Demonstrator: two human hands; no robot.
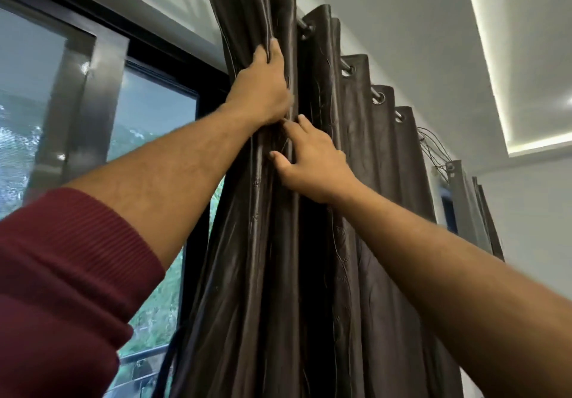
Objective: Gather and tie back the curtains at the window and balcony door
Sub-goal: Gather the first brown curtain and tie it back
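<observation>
High on the bunched folds, left hand [263, 88] grips the dark curtain [356, 212], fingers curled round the pleats. Right hand [312, 165] just below, fingers loose, touching fabric, holding nothing. Curtain hangs from rod [345, 65] beside the glass door [93, 88]. Gathering step; next, probably draw remaining pleats together.

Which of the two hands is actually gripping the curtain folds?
The left hand, the upper one, curls its fingers round the gathered folds of the curtain. The right hand, lower down, only touches them with straight fingers.
</observation>
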